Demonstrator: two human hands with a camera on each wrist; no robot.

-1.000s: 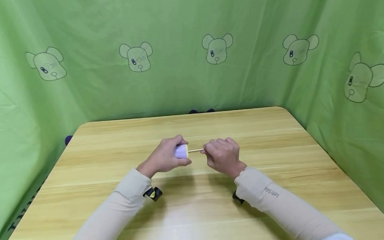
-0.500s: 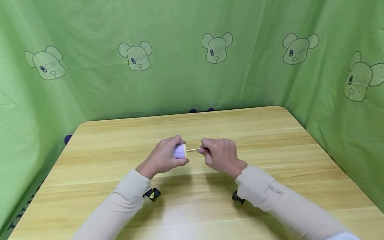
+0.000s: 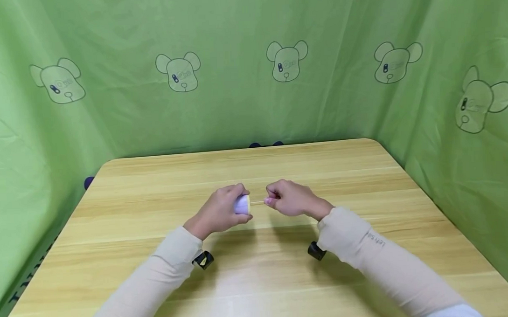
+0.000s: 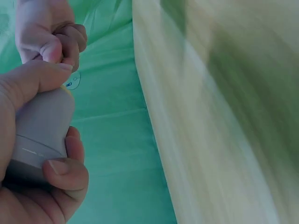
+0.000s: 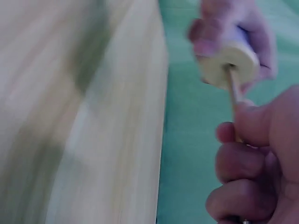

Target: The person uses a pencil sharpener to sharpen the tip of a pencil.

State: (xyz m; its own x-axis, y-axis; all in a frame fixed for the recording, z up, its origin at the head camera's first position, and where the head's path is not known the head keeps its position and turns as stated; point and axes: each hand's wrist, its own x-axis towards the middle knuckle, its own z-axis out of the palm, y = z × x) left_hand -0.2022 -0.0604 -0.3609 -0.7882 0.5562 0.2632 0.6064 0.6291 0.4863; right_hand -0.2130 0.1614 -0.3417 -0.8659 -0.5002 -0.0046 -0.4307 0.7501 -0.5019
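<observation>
My left hand (image 3: 222, 210) grips a lilac pencil sharpener (image 3: 241, 205) with a cream end face that points to the right. In the left wrist view the smooth, rounded sharpener (image 4: 44, 119) has a thin seam and a darker base, with thumb and fingers wrapped round it. A thin wood-coloured pencil (image 3: 257, 203) runs into the hole in the sharpener's face, clearly seen in the right wrist view. My right hand (image 3: 292, 197) pinches the pencil (image 5: 233, 88) between thumb and index finger, the other fingers curled. Its far end is hidden in the hand. Both hands are above the table.
A light wood-grain table (image 3: 258, 279) with rounded far corners lies beneath the hands. Green curtains (image 3: 235, 117) printed with bear heads surround its far and side edges. Black wrist cameras (image 3: 316, 251) hang under both sleeves, close over the table.
My right hand has rolled at the wrist round the pencil, and its forearm has shifted slightly to the right. Less pencil shows between the hands. The left hand keeps its grip and sits slightly lower.
</observation>
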